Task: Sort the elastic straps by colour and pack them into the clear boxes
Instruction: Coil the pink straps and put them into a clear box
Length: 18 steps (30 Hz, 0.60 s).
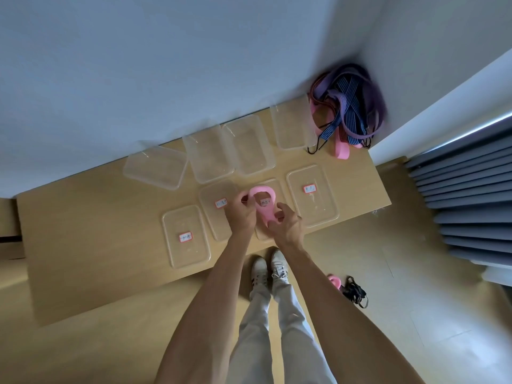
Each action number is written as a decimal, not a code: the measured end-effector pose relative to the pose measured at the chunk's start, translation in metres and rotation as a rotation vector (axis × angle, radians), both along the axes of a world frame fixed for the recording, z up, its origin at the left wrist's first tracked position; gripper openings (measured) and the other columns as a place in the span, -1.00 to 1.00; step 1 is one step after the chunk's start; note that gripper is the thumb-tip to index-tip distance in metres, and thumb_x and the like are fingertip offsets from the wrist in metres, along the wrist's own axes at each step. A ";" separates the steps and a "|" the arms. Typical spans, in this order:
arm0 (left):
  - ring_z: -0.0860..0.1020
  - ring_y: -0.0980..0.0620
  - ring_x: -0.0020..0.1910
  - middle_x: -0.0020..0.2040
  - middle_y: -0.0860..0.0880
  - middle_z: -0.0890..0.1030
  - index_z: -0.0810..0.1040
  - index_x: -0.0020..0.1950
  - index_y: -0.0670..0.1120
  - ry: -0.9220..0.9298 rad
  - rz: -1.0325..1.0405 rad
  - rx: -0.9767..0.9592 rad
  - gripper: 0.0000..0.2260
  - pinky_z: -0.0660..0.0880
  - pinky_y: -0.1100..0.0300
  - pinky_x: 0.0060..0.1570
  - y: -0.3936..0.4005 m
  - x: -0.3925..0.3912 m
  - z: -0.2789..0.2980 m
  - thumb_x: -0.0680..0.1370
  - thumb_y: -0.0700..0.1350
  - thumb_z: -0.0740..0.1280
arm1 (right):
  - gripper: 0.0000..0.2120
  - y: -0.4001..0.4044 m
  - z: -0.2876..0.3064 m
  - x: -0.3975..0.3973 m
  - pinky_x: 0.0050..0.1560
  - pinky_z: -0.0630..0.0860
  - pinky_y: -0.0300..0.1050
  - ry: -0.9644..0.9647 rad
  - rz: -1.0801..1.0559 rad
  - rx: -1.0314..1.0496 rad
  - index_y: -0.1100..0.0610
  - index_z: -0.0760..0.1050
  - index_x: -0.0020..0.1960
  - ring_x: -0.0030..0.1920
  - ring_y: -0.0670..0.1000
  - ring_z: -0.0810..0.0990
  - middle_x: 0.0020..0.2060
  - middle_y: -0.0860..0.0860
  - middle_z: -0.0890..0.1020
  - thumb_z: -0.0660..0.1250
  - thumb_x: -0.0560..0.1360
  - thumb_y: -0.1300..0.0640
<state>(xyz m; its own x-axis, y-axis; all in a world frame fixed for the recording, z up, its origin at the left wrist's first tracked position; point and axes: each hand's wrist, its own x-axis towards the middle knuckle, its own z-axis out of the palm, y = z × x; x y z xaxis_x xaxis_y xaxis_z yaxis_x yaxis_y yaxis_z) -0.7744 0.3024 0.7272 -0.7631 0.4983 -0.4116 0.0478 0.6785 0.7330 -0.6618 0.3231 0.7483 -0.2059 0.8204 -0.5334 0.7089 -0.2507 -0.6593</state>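
Head view, looking steeply down: both forearms reach forward over the near edge of the wooden table (83, 245). Left hand (240, 214) and right hand (286, 221) each have fingers curled around one pink strap (263, 202), holding it as a loop above the third labelled lid (273, 187). Count: four clear boxes (249, 145) in the far row, four flat lids in the near row, each bearing a red-bordered label. One tangled pile of straps (349, 106), purple, striped and pink, lies at the table's far right corner. More straps (352, 291) lie on the floor.
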 end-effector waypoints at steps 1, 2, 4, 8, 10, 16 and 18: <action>0.63 -0.13 -0.06 -0.05 -0.12 0.70 0.68 0.13 -0.17 0.058 -0.034 -0.023 -0.82 0.55 0.04 0.01 -0.002 0.001 0.002 0.59 -0.18 0.35 | -0.56 -0.001 0.000 0.001 -0.09 0.57 -0.02 -0.013 0.014 0.023 0.23 0.56 0.24 -0.09 0.18 0.62 -0.05 0.15 0.69 0.39 0.35 0.30; 0.62 -0.13 -0.07 -0.06 -0.12 0.69 0.67 0.14 -0.15 0.109 -0.065 -0.047 -0.82 0.53 0.06 -0.03 -0.004 0.002 0.005 0.60 -0.16 0.34 | -0.55 -0.002 0.001 0.002 -0.07 0.57 -0.02 -0.023 0.020 0.049 0.25 0.55 0.25 -0.05 0.19 0.61 -0.03 0.17 0.67 0.38 0.35 0.32; 0.59 -0.11 -0.03 -0.02 -0.09 0.64 0.65 0.16 -0.10 0.170 -0.124 -0.086 -0.82 0.48 0.10 -0.06 -0.009 0.004 0.015 0.59 -0.13 0.36 | -0.53 -0.002 0.007 0.005 -0.02 0.57 0.01 -0.042 0.012 0.097 0.28 0.54 0.28 0.03 0.23 0.61 0.03 0.21 0.66 0.35 0.36 0.34; 0.53 -0.11 0.22 0.20 -0.10 0.57 0.59 0.19 -0.14 0.326 -0.308 0.015 -0.77 0.49 0.08 0.02 -0.013 0.010 0.044 0.54 -0.20 0.40 | -0.49 0.006 0.034 0.012 0.12 0.55 0.08 -0.033 -0.040 0.164 0.30 0.49 0.34 0.22 0.25 0.55 0.23 0.24 0.59 0.29 0.38 0.38; 0.43 -0.16 0.40 0.38 -0.17 0.49 0.56 0.29 -0.17 0.356 -0.372 0.001 -0.69 0.48 -0.03 0.20 -0.009 0.013 0.061 0.55 -0.21 0.40 | -0.48 0.014 0.052 0.018 0.23 0.49 0.13 -0.040 -0.073 0.217 0.31 0.48 0.34 0.28 0.26 0.50 0.29 0.25 0.55 0.27 0.37 0.41; 0.44 -0.16 0.43 0.45 -0.21 0.45 0.55 0.34 -0.17 0.434 -0.606 0.119 -0.70 0.48 -0.05 0.28 0.015 0.039 0.124 0.60 -0.23 0.34 | -0.53 0.021 0.110 0.046 0.16 0.48 0.07 -0.052 -0.240 0.318 0.25 0.53 0.27 0.21 0.22 0.53 0.25 0.15 0.57 0.24 0.38 0.41; 0.59 -0.14 0.22 0.28 -0.17 0.57 0.59 0.22 -0.18 0.464 -0.681 0.244 -0.77 0.56 0.04 0.05 0.024 0.053 0.143 0.57 -0.31 0.35 | -0.50 0.018 0.126 0.059 0.17 0.50 0.04 -0.048 -0.321 0.309 0.21 0.48 0.35 0.26 0.20 0.51 0.31 0.13 0.53 0.23 0.43 0.39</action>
<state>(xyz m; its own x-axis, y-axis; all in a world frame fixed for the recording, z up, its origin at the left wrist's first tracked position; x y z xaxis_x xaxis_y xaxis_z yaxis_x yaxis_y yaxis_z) -0.7219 0.3262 0.8704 -0.3299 0.9429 0.0467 0.7186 0.2188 0.6601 -0.6031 0.3411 0.8739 0.1044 0.9609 -0.2563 0.6586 -0.2599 -0.7061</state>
